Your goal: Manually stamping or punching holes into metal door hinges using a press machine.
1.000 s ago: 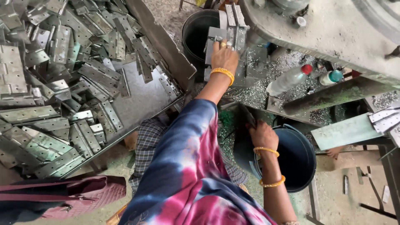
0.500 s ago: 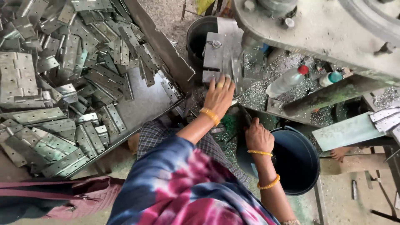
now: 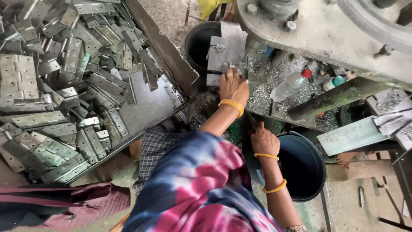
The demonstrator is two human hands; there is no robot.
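A small metal piece (image 3: pixel 230 68), most likely a hinge plate like the ones in the pile, sits just above the centre of the frame, at the foot of the grey press machine (image 3: pixel 326 30). The left hand (image 3: pixel 234 86) has its fingers bent down over this piece, and it seems to pinch the piece against the machine's work plate, though the exact grip is hidden under the knuckles. The step in hand appears to be the placing of one plate under the tool. The next move probably calls for an exact seating of the plate and for the fingers to be out of the tool's way. The left arm is stretched forward and up from the tie-dye sleeve (image 3: pixel 201 184), with a yellow bangle at the wrist. The right hand (image 3: pixel 264 139) lies lower, right of centre, closed in a loose fist beside the rim of the dark bucket (image 3: pixel 319 172); whether it holds something, one cannot tell. At the left of the frame a large metal tray (image 3: pixel 146 107) carries the heap of hinges (image 3: pixel 56 77). A second black bucket (image 3: pixel 199 43) stands at the top centre, and a plastic bottle (image 3: pixel 289 86) with a red cap lies among metal chips at the right of the hand.
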